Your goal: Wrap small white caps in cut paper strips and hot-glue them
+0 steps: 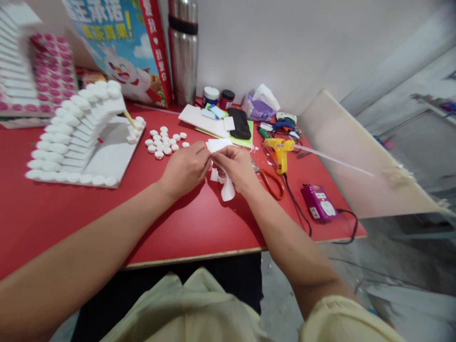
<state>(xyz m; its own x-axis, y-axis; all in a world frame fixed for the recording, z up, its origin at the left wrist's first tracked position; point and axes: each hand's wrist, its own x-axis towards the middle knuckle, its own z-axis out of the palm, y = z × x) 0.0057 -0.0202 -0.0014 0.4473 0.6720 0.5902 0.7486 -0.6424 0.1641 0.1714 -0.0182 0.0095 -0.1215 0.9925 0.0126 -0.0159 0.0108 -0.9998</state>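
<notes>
Near tabletop (199,228) lies open, glue gun (280,151) blocks right

A craft workspace — yellow glue gun (280,153) on a red table (203,228).

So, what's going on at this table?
A person is pinching a piece of thin white material between the fingers of the left hand and right hand, over a red table. To their left are loose white puffs and a white model staircase; a yellow glue gun lies to the right.
</notes>
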